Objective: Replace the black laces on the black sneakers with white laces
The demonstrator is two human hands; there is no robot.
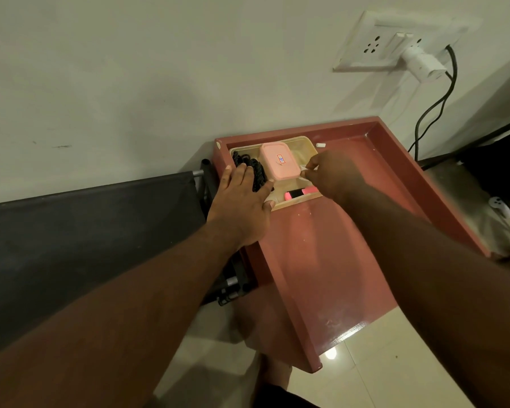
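Note:
A cream tray (309, 141) sits at the back of a reddish-brown table (321, 245) against the wall. A bundle of black laces (258, 172) lies in the tray's left part. My left hand (242, 204) rests flat over the tray's left edge, fingers straight and touching the black laces. My right hand (331, 175) is over the tray's right side and pinches a thin white lace (305, 172) between thumb and fingers. No sneakers are in view.
A pink lidded box (278, 161) stands in the tray's middle, and a pink-and-black marker (299, 193) lies at its front. A small white piece (321, 145) lies behind the tray. A wall socket with a charger (421, 61) and black cable is at upper right. A dark cot (86, 231) stands left.

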